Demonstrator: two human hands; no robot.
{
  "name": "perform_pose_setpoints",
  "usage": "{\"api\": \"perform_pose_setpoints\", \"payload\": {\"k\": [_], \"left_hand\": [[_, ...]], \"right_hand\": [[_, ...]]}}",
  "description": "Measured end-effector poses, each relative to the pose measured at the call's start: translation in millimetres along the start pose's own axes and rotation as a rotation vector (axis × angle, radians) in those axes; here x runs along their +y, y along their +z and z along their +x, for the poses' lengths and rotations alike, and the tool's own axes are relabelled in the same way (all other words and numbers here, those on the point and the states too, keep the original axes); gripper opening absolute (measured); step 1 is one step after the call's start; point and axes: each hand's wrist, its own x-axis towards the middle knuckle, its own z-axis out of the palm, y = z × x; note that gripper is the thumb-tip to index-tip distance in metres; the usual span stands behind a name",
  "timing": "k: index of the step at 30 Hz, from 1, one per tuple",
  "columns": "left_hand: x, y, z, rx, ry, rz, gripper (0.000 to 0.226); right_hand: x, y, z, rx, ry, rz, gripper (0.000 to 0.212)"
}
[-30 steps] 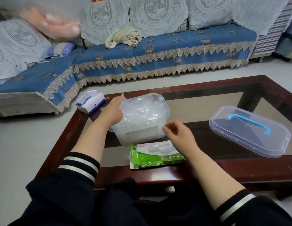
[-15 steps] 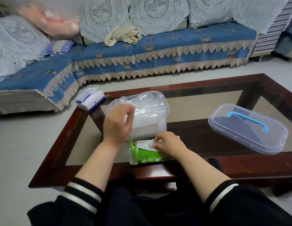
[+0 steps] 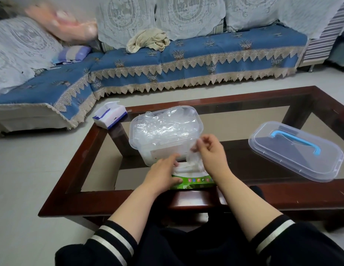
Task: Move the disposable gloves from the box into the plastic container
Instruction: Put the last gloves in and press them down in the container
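A: Starting out at nine o'clock, a white and blue tissue pack (image 3: 109, 117) sits on the far-left corner of the coffee table (image 3: 71, 169), well apart from the action.

B: Sliding toward centre, the plastic container (image 3: 140, 131) stands open, already heaped with clear disposable gloves (image 3: 167, 125).

A: Right in front of it, toward six o'clock, lies the green box (image 3: 194, 181), flat on the near rail of the table.

B: And the left hand (image 3: 163, 173) lies on the box's left end, fingers straight and spread, thumb against the near side, pressing it down.

A: Just beside it, the right hand (image 3: 211, 154) is pinching a clear glove (image 3: 194, 158), thumb and fingertips clamped on the film, the glove trailing down into the box's top opening.

B: The hand is above the box, at the container's near wall.

A: Out at three o'clock, the clear lid (image 3: 294, 166) with its blue handle (image 3: 296, 139) rests flat on the table, well apart from both hands.
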Motion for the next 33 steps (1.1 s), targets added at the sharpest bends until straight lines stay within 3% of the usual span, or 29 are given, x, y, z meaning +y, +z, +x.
{"api": "perform_pose_setpoints", "payload": {"k": [5,10,13,15,17,19,24,29,33], "left_hand": [[-4,3,-1,0.011,-0.007,-0.066,0.066],[3,-4,-1,0.143,0.002,-0.087,0.023],[40,-27,-6,0.232,0.053,-0.533,0.022],[67,-41,-3,0.118,0.075,-0.824,0.036],[85,-47,3,0.026,0.094,-0.911,0.039],[95,-49,9,0.079,0.107,-0.876,0.019],[104,-60,25,0.177,0.161,-0.717,0.028],[106,-103,32,0.066,0.132,-0.472,0.045],[101,-136,35,0.074,0.129,-0.34,0.051]], "right_hand": [[-13,-12,-2,0.211,-0.068,0.227,0.013],[-18,-22,-4,0.235,-0.105,0.244,0.012],[-17,-21,-4,0.149,-0.093,0.274,0.009],[-15,-19,-4,0.095,-0.094,0.28,0.01],[-17,-18,-4,0.064,-0.105,0.264,0.01],[-16,-19,-4,0.077,-0.093,0.242,0.011],[-16,-22,-1,0.094,-0.057,0.23,0.016],[-18,-27,0,0.0,-0.016,0.249,0.04],[-18,-28,5,0.045,0.024,0.265,0.043]]}}
